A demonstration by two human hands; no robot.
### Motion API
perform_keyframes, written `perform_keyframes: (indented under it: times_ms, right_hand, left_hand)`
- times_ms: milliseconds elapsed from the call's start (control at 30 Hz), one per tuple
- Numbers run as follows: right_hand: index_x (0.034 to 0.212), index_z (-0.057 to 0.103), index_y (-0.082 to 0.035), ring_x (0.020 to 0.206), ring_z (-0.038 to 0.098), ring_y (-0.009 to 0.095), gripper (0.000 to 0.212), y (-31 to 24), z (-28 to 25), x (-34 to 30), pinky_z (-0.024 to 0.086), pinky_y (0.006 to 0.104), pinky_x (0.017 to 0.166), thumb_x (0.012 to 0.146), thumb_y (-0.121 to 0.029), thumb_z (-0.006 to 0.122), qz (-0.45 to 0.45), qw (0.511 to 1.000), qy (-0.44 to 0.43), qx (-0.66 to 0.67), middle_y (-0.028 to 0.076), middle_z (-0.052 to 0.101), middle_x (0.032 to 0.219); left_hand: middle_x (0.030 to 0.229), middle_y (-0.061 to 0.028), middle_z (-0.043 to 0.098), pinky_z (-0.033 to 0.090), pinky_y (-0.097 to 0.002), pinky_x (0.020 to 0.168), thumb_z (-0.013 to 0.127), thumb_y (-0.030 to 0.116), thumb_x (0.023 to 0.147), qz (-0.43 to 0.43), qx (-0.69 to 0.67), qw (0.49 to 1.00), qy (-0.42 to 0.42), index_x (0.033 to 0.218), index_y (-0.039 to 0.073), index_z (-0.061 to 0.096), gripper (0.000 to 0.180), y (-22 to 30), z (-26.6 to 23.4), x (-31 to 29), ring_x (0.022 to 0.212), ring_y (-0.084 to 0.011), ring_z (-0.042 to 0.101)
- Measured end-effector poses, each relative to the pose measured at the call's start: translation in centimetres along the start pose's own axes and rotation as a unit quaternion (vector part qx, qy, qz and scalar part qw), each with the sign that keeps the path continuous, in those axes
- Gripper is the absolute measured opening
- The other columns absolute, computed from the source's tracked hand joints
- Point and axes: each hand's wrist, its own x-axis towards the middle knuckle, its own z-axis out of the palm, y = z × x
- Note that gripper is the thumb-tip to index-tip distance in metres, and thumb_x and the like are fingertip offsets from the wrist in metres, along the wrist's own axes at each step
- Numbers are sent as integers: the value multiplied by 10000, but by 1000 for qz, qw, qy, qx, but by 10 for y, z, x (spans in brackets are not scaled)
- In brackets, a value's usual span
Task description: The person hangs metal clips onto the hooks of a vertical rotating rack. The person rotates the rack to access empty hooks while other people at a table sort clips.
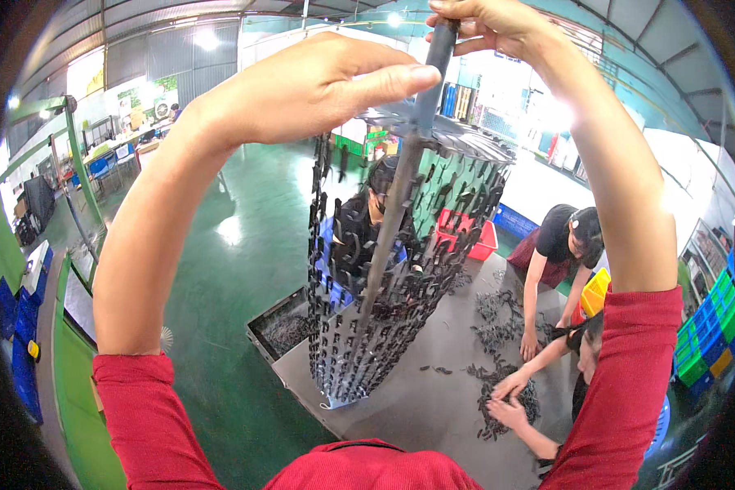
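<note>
The rack (402, 286), a tall openwork cylinder set with rows of small black curved pieces, is in the middle of the view, leaning up toward the person's raised hands. A grey rod (433, 94) runs through its centre and stands out above the top. The right grip (498, 26) is closed around the rod's upper end, thumb and fingers on either side. The left grip (322, 88) is lower, its thumb beside the rod and its other fingers largely hidden; whether it holds the rod, I cannot tell. Both forearms wear red sleeves (629, 376).

The rack's narrow-looking lower end is above the near left part of a grey desk (433, 412); whether it rests there, I cannot tell. A dark tray (261, 343) with more black pieces is just beside it on the left. To the right, loose black pieces (498, 322) lie in heaps, and two co-workers reach over them with bare hands (510, 400). A red crate (488, 241) and a third person (380, 184) show behind the rack.
</note>
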Motion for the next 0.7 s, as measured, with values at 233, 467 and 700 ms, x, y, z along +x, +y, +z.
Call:
perform_keyframes:
  times_ms: [233,467,700]
  right_hand:
    - [945,669,10,718,669,253,264,-14,17,-12,573,418,645,830,-218,735,2,981,91,-170,123,678,883]
    - [859,692,0,666,658,233,509,-14,43,1,571,377,540,694,-462,828,-110,940,162,-280,120,679,801]
    - [819,689,4,658,668,247,545,-31,72,14,576,367,554,685,-508,825,-78,969,86,-216,132,682,796]
  left_hand:
    - [1159,-134,665,440,-347,980,462,356,1011,-7,10,998,-56,1193,-17,617,443,13,4,11,1102,-222,604]
    - [1144,-186,665,457,-378,967,529,345,976,0,64,994,-92,1189,-29,613,438,29,9,15,1093,-292,627]
    - [1148,-223,651,473,-403,949,575,372,945,-41,128,980,-144,1194,-49,601,490,41,13,18,1088,-351,625]
